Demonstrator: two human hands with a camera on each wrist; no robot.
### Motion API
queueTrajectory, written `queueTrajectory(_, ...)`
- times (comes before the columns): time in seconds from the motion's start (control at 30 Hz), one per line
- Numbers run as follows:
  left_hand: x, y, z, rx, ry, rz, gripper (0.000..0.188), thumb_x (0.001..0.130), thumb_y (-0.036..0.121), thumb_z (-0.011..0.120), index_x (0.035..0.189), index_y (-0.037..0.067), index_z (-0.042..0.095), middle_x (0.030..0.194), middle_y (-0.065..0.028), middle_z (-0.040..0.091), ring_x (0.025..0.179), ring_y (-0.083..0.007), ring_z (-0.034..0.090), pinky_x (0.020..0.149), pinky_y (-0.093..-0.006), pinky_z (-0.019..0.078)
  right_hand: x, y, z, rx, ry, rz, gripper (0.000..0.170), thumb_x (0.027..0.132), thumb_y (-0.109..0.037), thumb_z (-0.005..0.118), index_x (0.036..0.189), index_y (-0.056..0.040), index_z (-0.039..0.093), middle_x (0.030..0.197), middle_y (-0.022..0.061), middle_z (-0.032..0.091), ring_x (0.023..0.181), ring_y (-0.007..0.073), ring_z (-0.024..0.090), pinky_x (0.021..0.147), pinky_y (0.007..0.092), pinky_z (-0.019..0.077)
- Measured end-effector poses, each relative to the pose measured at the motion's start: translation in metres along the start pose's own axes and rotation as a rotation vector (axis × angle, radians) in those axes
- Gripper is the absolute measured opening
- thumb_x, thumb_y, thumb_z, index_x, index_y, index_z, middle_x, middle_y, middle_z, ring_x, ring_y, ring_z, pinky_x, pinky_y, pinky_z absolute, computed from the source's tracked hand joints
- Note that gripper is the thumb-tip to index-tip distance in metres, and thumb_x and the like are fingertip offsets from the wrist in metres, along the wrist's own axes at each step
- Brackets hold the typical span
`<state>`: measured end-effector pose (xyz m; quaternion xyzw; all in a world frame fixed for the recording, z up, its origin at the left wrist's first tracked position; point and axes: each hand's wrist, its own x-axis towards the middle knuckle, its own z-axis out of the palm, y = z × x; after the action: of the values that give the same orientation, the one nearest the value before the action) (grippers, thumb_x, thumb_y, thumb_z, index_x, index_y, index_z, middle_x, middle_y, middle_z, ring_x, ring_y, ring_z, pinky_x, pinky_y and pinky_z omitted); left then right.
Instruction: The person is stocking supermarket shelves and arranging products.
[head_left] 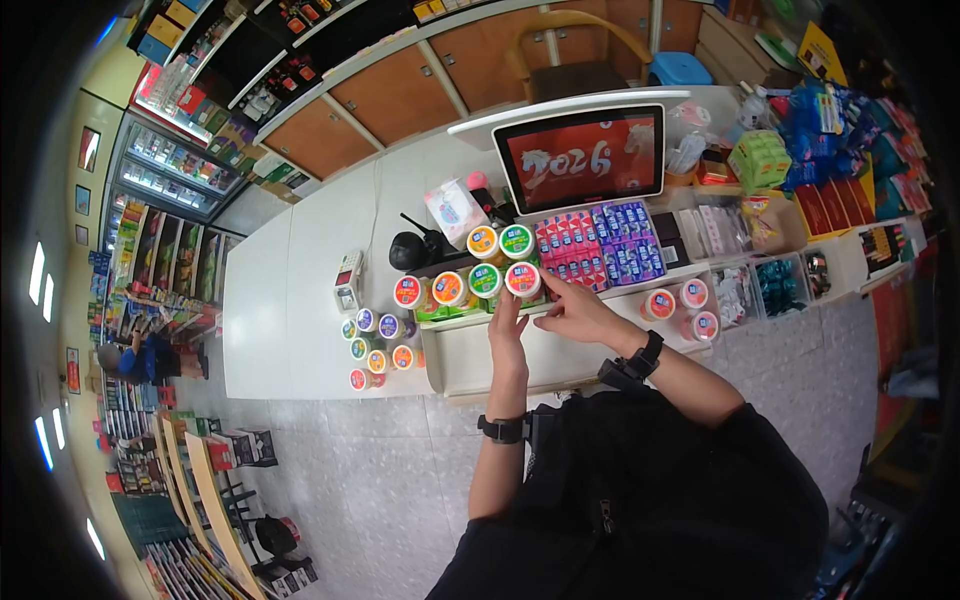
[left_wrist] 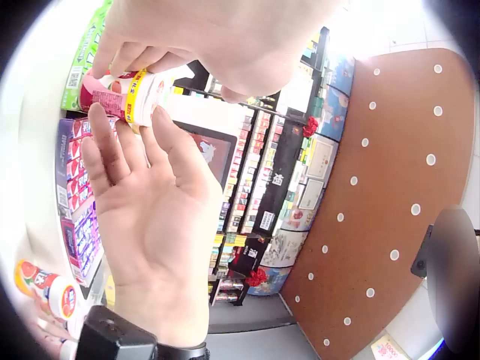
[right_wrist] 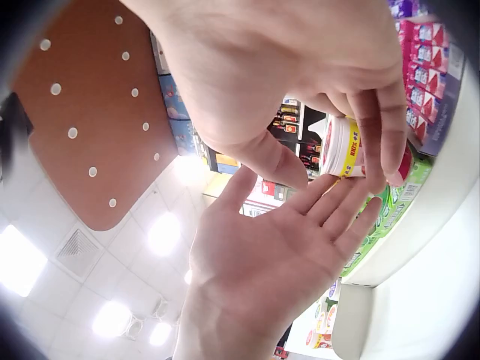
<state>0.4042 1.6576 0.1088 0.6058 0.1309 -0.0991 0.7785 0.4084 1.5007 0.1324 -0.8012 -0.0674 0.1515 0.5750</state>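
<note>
A round tub (head_left: pixel 522 279) with a pink-and-white lid stands at the right end of a row of similar tubs, on green boxes (head_left: pixel 462 316). My left hand (head_left: pixel 508 345) reaches up from the front, its fairly straight fingertips at the tub's near left side. From the right, my right hand (head_left: pixel 585 318) touches the tub's other side with extended fingers, thumb apart. In the left wrist view the tub (left_wrist: pixel 124 97) lies between the fingertips of both hands. The right wrist view shows the left palm (right_wrist: pixel 255 262) flat and the right fingers (right_wrist: pixel 367 127) slightly bent along the tub.
Pink and purple packets (head_left: pixel 600 245) fill boxes right of the tubs. A screen (head_left: pixel 580 155) rises behind them. More tubs (head_left: pixel 380 345) stand at left on the counter (head_left: pixel 290 300), and three (head_left: pixel 660 304) at right. A card terminal (head_left: pixel 348 283) sits at left.
</note>
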Motion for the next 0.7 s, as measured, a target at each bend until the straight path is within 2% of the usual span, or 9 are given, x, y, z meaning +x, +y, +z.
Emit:
queueTrajectory(0.13, -0.011, 0.004, 0.0, 0.019, -0.066, 0.02, 0.07, 0.098, 0.05, 0.047, 0.146, 0.0, 0.038, 0.145, -0.0155, 0.045, 0.137, -0.0268, 0.04, 0.108, -0.0422, 0.0342, -0.013, 0.0, -0.007, 0.027, -0.01, -0.015, 0.079, 0.077, -0.021, 0.07, 0.145, -0.005, 0.034, 0.115, 0.0149, 0.064, 0.081, 0.0252, 0.07, 0.074, 0.0359, 0.0535)
queueTrajectory(0.2, -0.023, 0.014, 0.005, 0.024, -0.142, 0.021, 0.069, 0.098, 0.047, 0.047, 0.144, -0.003, 0.037, 0.143, -0.0183, 0.047, 0.135, -0.0278, 0.043, 0.107, -0.043, 0.0362, -0.032, -0.004, -0.013, 0.06, 0.061, -0.074, 0.084, 0.079, -0.02, 0.071, 0.148, 0.0003, 0.029, 0.102, 0.0161, 0.069, 0.084, 0.023, 0.071, 0.072, 0.0305, 0.0533)
queueTrajectory(0.3, -0.044, 0.018, 0.013, 0.045, -0.24, -0.024, 0.07, 0.098, 0.046, 0.049, 0.143, -0.007, 0.038, 0.14, -0.0205, 0.049, 0.133, -0.0291, 0.045, 0.106, -0.0432, 0.0387, -0.069, -0.013, -0.031, -0.112, 0.064, -0.054, 0.082, 0.079, -0.019, 0.072, 0.148, -0.0008, 0.031, 0.107, 0.0158, 0.068, 0.086, 0.0226, 0.071, 0.073, 0.03, 0.0539)
queueTrajectory(0.37, -0.056, 0.015, 0.019, 0.065, -0.274, -0.06, 0.07, 0.097, 0.045, 0.051, 0.141, -0.008, 0.039, 0.138, -0.0213, 0.051, 0.131, -0.03, 0.048, 0.105, -0.0429, 0.0401, -0.093, -0.013, -0.038, -0.113, 0.093, -0.035, 0.079, 0.079, -0.015, 0.072, 0.147, -0.0013, 0.033, 0.11, 0.0153, 0.067, 0.091, 0.0221, 0.071, 0.074, 0.0303, 0.0544)
queueTrajectory(0.47, -0.063, 0.01, 0.032, 0.115, -0.403, -0.177, 0.063, 0.098, 0.043, 0.048, 0.136, -0.007, 0.046, 0.131, -0.0212, 0.057, 0.125, -0.0311, 0.054, 0.103, -0.0433, 0.0424, -0.124, -0.005, -0.056, 0.013, 0.103, 0.009, 0.066, 0.083, -0.007, 0.069, 0.143, -0.0016, 0.041, 0.117, 0.0138, 0.064, 0.105, 0.0211, 0.066, 0.08, 0.03, 0.0548)
queueTrajectory(0.5, -0.064, 0.003, 0.039, 0.112, -0.418, -0.184, 0.063, 0.098, 0.043, 0.048, 0.136, -0.007, 0.046, 0.131, -0.0212, 0.057, 0.125, -0.0311, 0.054, 0.103, -0.0433, 0.0424, -0.133, 0.006, -0.058, 0.009, 0.115, 0.019, 0.066, 0.083, -0.007, 0.069, 0.143, -0.0016, 0.041, 0.117, 0.0138, 0.064, 0.105, 0.0211, 0.066, 0.08, 0.03, 0.0548)
queueTrajectory(0.57, -0.061, -0.009, 0.041, 0.138, -0.485, -0.279, 0.063, 0.097, 0.042, 0.051, 0.134, -0.008, 0.048, 0.13, -0.0205, 0.058, 0.124, -0.0312, 0.054, 0.103, -0.0428, 0.0426, -0.143, 0.034, -0.055, 0.251, 0.189, 0.013, 0.061, 0.083, -0.015, 0.071, 0.137, -0.0009, 0.047, 0.112, 0.0124, 0.067, 0.103, 0.0187, 0.066, 0.079, 0.0325, 0.0566)
queueTrajectory(0.6, -0.06, -0.018, 0.044, 0.127, -0.494, -0.328, 0.062, 0.096, 0.041, 0.054, 0.133, -0.007, 0.049, 0.131, -0.0191, 0.058, 0.124, -0.0299, 0.054, 0.103, -0.0419, 0.043, -0.151, 0.035, -0.059, 0.319, 0.182, 0.082, 0.055, 0.085, -0.011, 0.071, 0.134, 0.0009, 0.05, 0.118, 0.0098, 0.064, 0.108, 0.0154, 0.062, 0.086, 0.0317, 0.0549)
queueTrajectory(0.7, -0.057, -0.035, 0.056, 0.18, -0.574, -0.437, 0.061, 0.095, 0.04, 0.056, 0.133, -0.007, 0.05, 0.132, -0.018, 0.057, 0.124, -0.0283, 0.054, 0.102, -0.0405, 0.0431, -0.168, 0.07, -0.058, 0.461, 0.215, 0.107, 0.052, 0.085, -0.011, 0.071, 0.132, 0.002, 0.052, 0.122, 0.0101, 0.062, 0.111, 0.0167, 0.062, 0.092, 0.0319, 0.0522)
